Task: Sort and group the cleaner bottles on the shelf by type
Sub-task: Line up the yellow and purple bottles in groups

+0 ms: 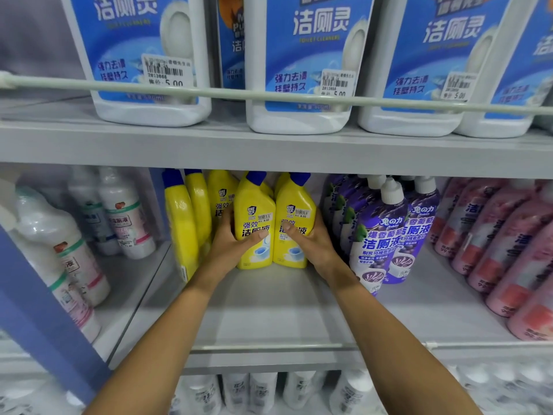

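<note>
**Two yellow bottles being squared up mid-shelf**

From the head camera, looking down along both forearms: the person is reaching into the middle shelf, arms stretched forward and angling in toward each other. The left hand is wrapping the left yellow bottle, with the thumb lying across the front label and the fingers curling round its far side. The right hand is mirroring that on the right yellow bottle, thumb on the label and fingers round the outer flank.

Both bottles are standing upright, touching side by side, labels facing out, set back from the shelf's front edge. That pairing looks deliberate to me: they are sitting just beside the other yellow bottles on the left, so the yellow type is forming one block.

The purple bottles are standing just to the right, with the pink bottles beyond them. The white bottles are sitting in the next bay at left. Up above, the blue-labelled jugs are lining the upper shelf.
</note>
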A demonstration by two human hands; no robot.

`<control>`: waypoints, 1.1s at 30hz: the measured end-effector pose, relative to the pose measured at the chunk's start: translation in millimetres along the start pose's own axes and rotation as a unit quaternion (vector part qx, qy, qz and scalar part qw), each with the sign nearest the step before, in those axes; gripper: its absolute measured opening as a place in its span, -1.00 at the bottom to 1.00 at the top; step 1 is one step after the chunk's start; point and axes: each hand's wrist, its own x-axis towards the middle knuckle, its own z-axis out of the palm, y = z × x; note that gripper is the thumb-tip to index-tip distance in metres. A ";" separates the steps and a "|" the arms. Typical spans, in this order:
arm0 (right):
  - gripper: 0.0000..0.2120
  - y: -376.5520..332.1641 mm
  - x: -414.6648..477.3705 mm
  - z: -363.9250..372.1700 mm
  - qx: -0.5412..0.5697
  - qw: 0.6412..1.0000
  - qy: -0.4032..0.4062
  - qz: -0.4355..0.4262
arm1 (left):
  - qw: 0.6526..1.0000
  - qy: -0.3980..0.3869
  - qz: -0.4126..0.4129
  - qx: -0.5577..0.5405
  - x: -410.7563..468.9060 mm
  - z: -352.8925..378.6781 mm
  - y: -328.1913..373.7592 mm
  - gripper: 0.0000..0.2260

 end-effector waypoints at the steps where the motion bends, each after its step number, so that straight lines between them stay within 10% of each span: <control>1: -0.33 0.4 1.0 0.9 0.001 1.000 -0.003 0.000 | 1.000 0.003 0.000 0.002 0.2 -0.9 -0.3 -0.33; 33: -0.51 -1.2 2.8 2.1 -0.129 0.990 0.054 -0.019 | 0.997 0.050 0.027 0.045 -17.8 -6.7 0.6 -0.43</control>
